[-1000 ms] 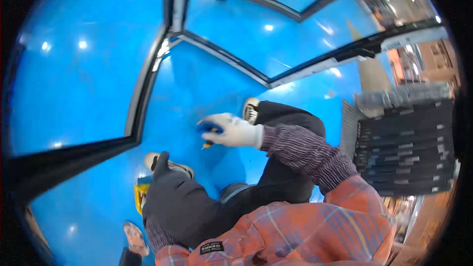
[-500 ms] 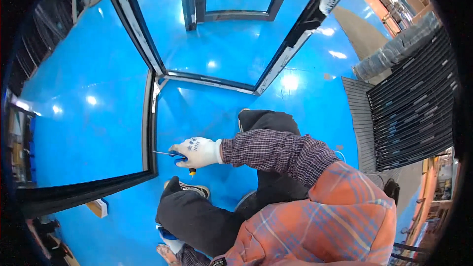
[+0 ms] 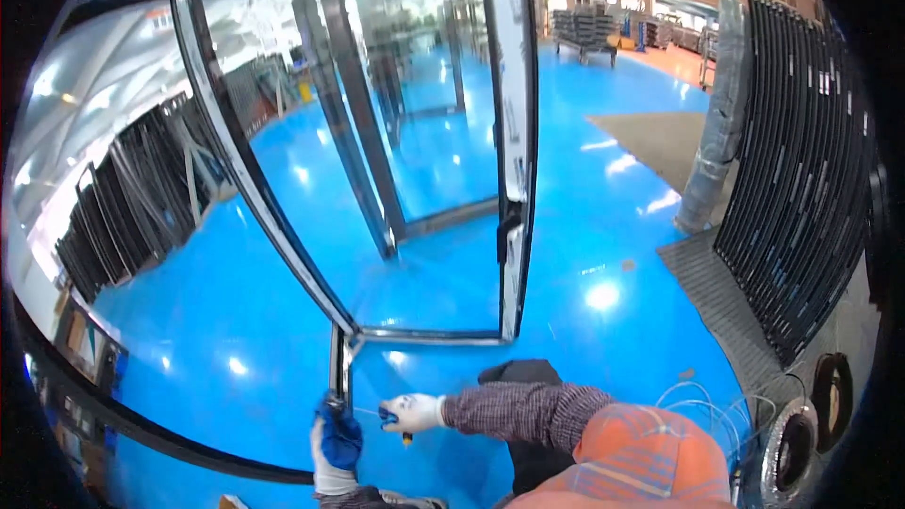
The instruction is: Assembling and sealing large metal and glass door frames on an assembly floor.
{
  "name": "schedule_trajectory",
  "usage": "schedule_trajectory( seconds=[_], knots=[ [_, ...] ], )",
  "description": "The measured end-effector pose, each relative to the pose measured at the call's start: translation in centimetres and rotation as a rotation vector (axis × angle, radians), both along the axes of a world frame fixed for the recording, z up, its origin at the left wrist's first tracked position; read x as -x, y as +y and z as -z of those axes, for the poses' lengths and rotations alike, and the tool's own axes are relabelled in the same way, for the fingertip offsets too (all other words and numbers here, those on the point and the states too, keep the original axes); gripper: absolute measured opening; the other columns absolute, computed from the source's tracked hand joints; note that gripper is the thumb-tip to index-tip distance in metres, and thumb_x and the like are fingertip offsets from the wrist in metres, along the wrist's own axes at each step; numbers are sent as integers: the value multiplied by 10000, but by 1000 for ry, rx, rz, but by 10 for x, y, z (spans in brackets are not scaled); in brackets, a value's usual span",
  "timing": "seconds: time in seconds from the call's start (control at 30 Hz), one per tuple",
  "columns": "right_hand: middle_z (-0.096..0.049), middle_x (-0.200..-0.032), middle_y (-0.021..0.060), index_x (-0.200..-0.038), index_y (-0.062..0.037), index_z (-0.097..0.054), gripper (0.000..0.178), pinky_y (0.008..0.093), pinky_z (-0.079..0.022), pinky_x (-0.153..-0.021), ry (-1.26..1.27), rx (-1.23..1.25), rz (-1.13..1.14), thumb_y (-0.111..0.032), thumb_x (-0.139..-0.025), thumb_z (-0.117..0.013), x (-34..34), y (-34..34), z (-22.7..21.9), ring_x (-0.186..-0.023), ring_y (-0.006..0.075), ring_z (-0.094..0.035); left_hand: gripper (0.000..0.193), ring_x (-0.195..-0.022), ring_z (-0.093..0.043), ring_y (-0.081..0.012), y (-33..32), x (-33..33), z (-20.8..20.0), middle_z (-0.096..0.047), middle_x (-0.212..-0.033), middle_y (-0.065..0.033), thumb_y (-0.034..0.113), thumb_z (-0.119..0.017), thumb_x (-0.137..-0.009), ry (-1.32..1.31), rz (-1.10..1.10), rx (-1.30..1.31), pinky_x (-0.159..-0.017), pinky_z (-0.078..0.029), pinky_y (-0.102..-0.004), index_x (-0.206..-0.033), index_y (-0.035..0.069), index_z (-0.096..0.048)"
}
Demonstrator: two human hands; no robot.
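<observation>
My left hand (image 3: 335,441), in a blue and white glove, grips the lower end of a dark metal frame bar (image 3: 337,372) low in the view. My right hand (image 3: 412,412), in a white glove, holds a screwdriver (image 3: 388,416) with a blue and yellow handle. Its thin shaft points left toward my left hand and the bar. Above them stands a tall glazed window frame (image 3: 517,179) with an open sash, whose bottom corner (image 3: 351,335) sits just over the bar. My plaid sleeve (image 3: 528,410) reaches in from the lower right.
The glossy blue floor (image 3: 603,226) spreads all around. A stack of dark profiles (image 3: 801,170) leans at the right, with a wrapped roll (image 3: 716,104) beside it. Coiled hoses and cable (image 3: 787,429) lie at the lower right. Racks of frames (image 3: 123,207) stand at the left.
The view has tilted up from the floor to the standing frames. My left hand has come into view on the bar. My right hand still holds the screwdriver, now lower in the picture.
</observation>
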State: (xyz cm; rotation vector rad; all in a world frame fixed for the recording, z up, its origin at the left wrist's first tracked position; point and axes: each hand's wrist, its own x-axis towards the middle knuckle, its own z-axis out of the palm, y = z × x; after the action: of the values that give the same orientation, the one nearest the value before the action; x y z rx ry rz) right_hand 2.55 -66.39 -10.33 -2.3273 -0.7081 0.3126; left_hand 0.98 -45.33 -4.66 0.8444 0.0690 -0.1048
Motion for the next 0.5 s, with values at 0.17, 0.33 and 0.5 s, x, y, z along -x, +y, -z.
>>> schedule_trajectory(
  seconds=[0.17,0.33,0.5],
  knots=[
    [-626,-1033,183,-1147,-6,-484,459,404,-482,-796,49,7,-4,-390,-897,-509,3,-29,-21,-897,335,-613,230,-896,-617,-121,-6,-39,110,-652,-1048,-20,135,-491,-942,207,222,439,-724,-496,-246,-1138,67,-592],
    [-619,-1084,164,-1191,-10,-488,508,383,-474,-832,59,40,39,-424,-897,-502,-3,-40,-17,-955,333,-599,198,-841,-621,-131,-23,-56,110,-663,-992,-24,152,-510,-931,222,164,370,-701,-485,-236,-1072,71,-622],
    [-642,-1010,169,-1098,-27,-558,492,396,-482,-811,68,43,13,-458,-862,-526,-4,-35,-36,-888,345,-606,294,-969,-590,-159,-64,-28,58,-617,-1122,-87,102,-498,-906,-95,137,-11,-857,-443,-265,-1182,23,-565]
  ],
)
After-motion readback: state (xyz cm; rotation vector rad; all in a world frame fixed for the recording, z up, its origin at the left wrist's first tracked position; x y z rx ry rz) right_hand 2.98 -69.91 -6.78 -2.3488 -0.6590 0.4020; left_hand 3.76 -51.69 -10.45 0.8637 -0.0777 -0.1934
